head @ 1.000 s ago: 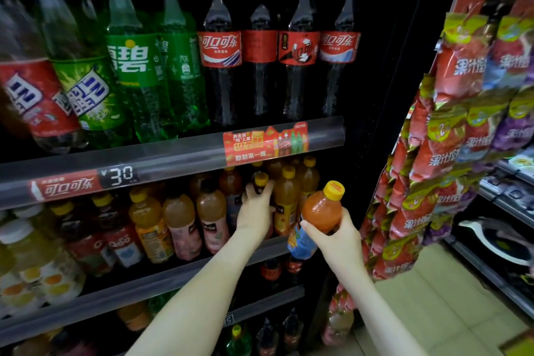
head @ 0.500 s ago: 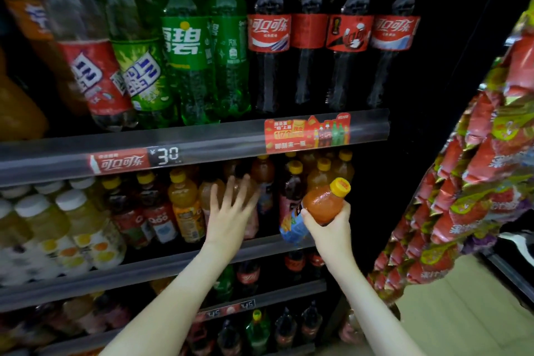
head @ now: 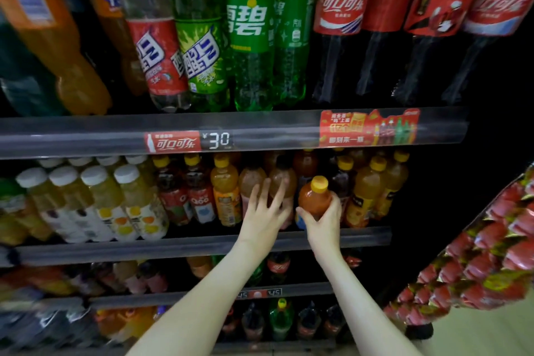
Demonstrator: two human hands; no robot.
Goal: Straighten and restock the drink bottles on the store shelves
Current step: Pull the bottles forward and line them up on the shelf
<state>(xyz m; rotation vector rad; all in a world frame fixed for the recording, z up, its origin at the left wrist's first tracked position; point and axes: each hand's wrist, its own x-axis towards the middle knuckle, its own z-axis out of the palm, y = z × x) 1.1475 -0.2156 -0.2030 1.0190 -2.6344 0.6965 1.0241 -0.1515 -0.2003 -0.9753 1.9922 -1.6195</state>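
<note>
My right hand [head: 323, 218] grips an orange juice bottle [head: 313, 196] with a yellow cap, tilted slightly, at the front of the middle shelf [head: 202, 244]. My left hand [head: 264, 215] reaches in beside it with fingers spread, touching the brownish bottles [head: 278, 179] in the row. Yellow-capped juice bottles [head: 370, 188] stand to the right of the held bottle, and an orange one [head: 225, 191] to the left.
Large soda bottles, green [head: 251, 46] and cola [head: 341, 37], fill the upper shelf behind a price rail [head: 216, 140]. White-capped drinks [head: 95, 199] stand at the left. Hanging red snack packs [head: 476, 257] crowd the right. Lower shelves hold more bottles [head: 280, 318].
The view has shifted left and closer. My left hand let go of a bottle cap and spread its fingers over the brownish bottles. My right hand brought the orange bottle toward the shelf.
</note>
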